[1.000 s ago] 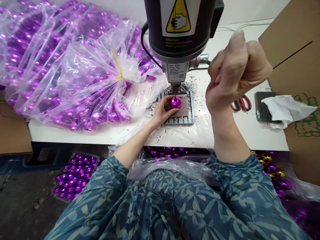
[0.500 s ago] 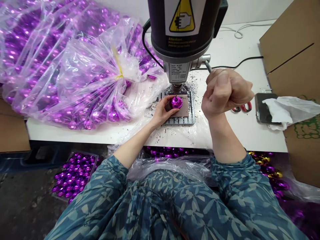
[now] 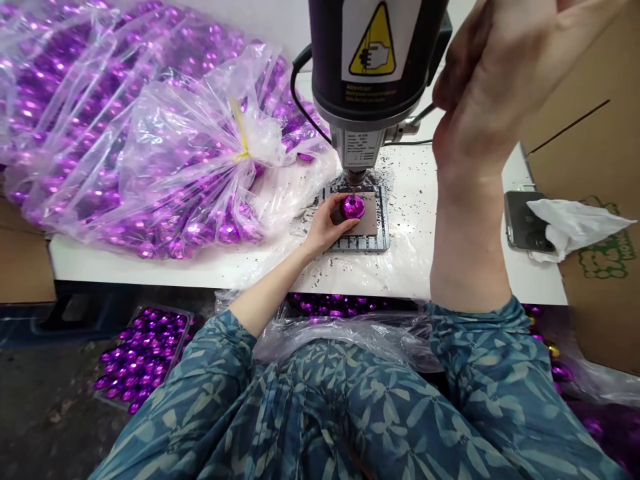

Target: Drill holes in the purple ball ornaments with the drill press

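Observation:
Between the thumb and fingers of my left hand is a shiny purple faceted ball, with a dark hole in its top. It rests on a brown board over the slotted metal base of a drill press. The chuck and thin bit stand just above the ball. Raised high at the right, my right hand is closed round the end of the press's feed lever; its fingers partly hide the grip.
A large tied clear bag of purple balls covers the table's left side. Dark shavings lie round the base. A phone with a white tissue and a cardboard box are at right. A tray of purple balls stands low at left.
My right hand has swung upward with the lever, and the chuck and bit have risen slightly off the ball. My left hand keeps its hold at the same spot.

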`<state>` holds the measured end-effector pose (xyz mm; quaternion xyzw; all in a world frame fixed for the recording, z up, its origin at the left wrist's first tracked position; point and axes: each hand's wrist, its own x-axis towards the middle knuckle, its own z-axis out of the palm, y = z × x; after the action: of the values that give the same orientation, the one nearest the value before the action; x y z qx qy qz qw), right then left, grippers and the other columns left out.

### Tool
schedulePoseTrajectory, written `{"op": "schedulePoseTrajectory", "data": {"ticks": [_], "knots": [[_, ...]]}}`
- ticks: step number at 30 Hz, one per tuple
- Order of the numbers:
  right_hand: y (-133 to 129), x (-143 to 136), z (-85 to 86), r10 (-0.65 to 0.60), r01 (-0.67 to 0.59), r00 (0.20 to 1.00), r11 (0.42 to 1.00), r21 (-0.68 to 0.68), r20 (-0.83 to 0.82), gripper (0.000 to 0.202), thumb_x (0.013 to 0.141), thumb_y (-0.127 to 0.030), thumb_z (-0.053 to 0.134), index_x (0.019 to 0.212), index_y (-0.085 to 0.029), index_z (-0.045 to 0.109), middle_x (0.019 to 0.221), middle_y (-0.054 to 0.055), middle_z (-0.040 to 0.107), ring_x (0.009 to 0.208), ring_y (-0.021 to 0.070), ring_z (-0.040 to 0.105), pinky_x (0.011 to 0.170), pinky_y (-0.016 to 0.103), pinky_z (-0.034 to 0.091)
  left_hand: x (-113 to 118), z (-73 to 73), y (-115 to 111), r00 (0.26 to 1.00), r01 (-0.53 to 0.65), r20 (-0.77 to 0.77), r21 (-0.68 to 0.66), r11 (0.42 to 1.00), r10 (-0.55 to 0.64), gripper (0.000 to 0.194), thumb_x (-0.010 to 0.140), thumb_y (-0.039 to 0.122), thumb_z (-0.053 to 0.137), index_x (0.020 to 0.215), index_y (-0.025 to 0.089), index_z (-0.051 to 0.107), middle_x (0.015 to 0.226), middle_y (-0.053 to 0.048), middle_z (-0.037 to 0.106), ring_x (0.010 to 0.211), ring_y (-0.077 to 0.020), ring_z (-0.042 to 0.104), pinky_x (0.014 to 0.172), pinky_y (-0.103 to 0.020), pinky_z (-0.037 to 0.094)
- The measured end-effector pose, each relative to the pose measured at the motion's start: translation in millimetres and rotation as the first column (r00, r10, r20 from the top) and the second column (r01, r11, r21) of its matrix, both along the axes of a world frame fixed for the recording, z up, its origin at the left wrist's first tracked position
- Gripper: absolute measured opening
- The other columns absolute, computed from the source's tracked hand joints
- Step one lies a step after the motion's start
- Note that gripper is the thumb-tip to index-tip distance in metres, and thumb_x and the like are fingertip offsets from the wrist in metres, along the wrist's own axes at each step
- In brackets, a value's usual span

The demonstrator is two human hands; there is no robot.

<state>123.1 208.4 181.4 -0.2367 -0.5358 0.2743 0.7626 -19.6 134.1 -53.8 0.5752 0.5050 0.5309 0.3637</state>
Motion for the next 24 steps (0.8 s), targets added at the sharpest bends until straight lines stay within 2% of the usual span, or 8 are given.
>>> {"op": "schedulePoseTrajectory", "data": {"ticks": [4, 7, 10, 12, 14, 16, 19, 24], "knots": [[6.8, -1.1, 7.8, 0.045, -0.048, 0.998, 0.994, -0.098, -0.034, 0.049, 0.099, -0.003, 0.029, 0.058, -0.022, 0.011, 0.052, -0.004, 0.006, 0.040, -0.0029, 0.015, 0.044, 0.015, 0.015, -3.7, 8.6, -25.2, 0.993, -0.086, -0.066, 0.129, 0.988, 0.095, 0.047, 0.079, 0.037, 0.093, 0.120, 0.029, 0.072, 0.125, -0.008, 0.074, 0.124, -0.0306, 0.067, 0.115, -0.054, 0.051], [7.7, 2.5, 2.1, 0.069, -0.068, 0.998, 0.996, -0.051, 0.011, 0.047, 0.101, -0.006, 0.029, 0.058, -0.023, 0.022, 0.049, -0.005, 0.014, 0.043, -0.0013, 0.021, 0.046, 0.016, 0.022, -15.9, 18.1, -71.7, 0.969, 0.156, -0.222, 0.196, 0.968, -0.111, 0.033, 0.089, 0.047, 0.086, 0.117, 0.034, 0.075, 0.106, -0.003, 0.076, 0.098, -0.0245, 0.070, 0.096, -0.047, 0.058], [12.9, 5.5, -3.5, 0.013, -0.013, 1.000, 1.000, -0.020, 0.007, 0.046, 0.100, -0.006, 0.028, 0.059, -0.024, 0.021, 0.048, -0.005, 0.015, 0.042, -0.0010, 0.022, 0.048, 0.017, 0.025, -30.1, 23.4, -128.9, 0.774, 0.476, -0.516, 0.094, 0.874, -0.367, 0.038, 0.094, 0.058, 0.079, 0.126, 0.037, 0.077, 0.094, -0.003, 0.075, 0.082, -0.0224, 0.066, 0.080, -0.040, 0.058], [16.2, 5.6, -5.4, -0.020, 0.020, 1.000, 1.000, -0.023, -0.018, 0.048, 0.100, -0.006, 0.030, 0.057, -0.024, 0.016, 0.048, -0.005, 0.016, 0.042, -0.0016, 0.022, 0.049, 0.017, 0.028, -39.2, 21.9, -156.0, 0.631, 0.547, -0.672, 0.033, 0.837, -0.386, 0.046, 0.095, 0.062, 0.077, 0.133, 0.036, 0.075, 0.098, -0.006, 0.076, 0.086, -0.0247, 0.067, 0.080, -0.040, 0.058], [16.7, 5.0, -5.7, -0.037, 0.035, 0.998, 0.998, -0.044, -0.048, 0.052, 0.099, -0.006, 0.033, 0.055, -0.024, 0.013, 0.048, -0.004, 0.015, 0.041, -0.0022, 0.023, 0.049, 0.017, 0.030, -50.2, 17.8, -161.6, 0.626, 0.542, -0.705, 0.084, 0.836, -0.335, 0.045, 0.095, 0.064, 0.076, 0.131, 0.036, 0.076, 0.101, -0.007, 0.078, 0.091, -0.0266, 0.069, 0.083, -0.041, 0.058], [14.6, 4.3, -4.8, -0.027, 0.024, 0.998, 0.997, -0.069, -0.048, 0.051, 0.098, -0.005, 0.036, 0.053, -0.022, 0.020, 0.049, -0.004, 0.015, 0.042, -0.0024, 0.024, 0.050, 0.016, 0.031, -64.8, 14.7, -140.3, 0.760, 0.423, -0.609, 0.196, 0.885, -0.228, 0.030, 0.101, 0.058, 0.072, 0.120, 0.036, 0.079, 0.097, -0.004, 0.078, 0.093, -0.0262, 0.071, 0.084, -0.041, 0.059], [11.2, 3.7, -2.3, -0.005, 0.002, 0.999, 0.997, -0.078, -0.043, 0.046, 0.096, -0.004, 0.041, 0.055, -0.023, 0.032, 0.050, -0.006, 0.014, 0.041, -0.0016, 0.024, 0.048, 0.017, 0.026, -89.8, 16.6, -66.1, 0.903, 0.036, -0.425, 0.221, 0.975, 0.063, 0.022, 0.109, 0.042, 0.060, 0.105, 0.032, 0.079, 0.095, -0.005, 0.078, 0.093, -0.0254, 0.071, 0.092, -0.043, 0.058], [11.3, 4.3, -0.4, 0.018, -0.018, 0.999, 1.000, 0.001, -0.046, 0.049, 0.100, -0.005, 0.036, 0.057, -0.028, 0.027, 0.044, -0.006, 0.019, 0.037, 0.0024, 0.028, 0.044, 0.025, 0.015, -105.9, 22.9, 79.4, 0.790, -0.348, -0.534, 0.014, 0.937, 0.301, 0.018, 0.100, 0.024, 0.063, 0.112, 0.020, 0.076, 0.123, -0.014, 0.078, 0.124, -0.0346, 0.070, 0.119, -0.051, 0.049]]}}
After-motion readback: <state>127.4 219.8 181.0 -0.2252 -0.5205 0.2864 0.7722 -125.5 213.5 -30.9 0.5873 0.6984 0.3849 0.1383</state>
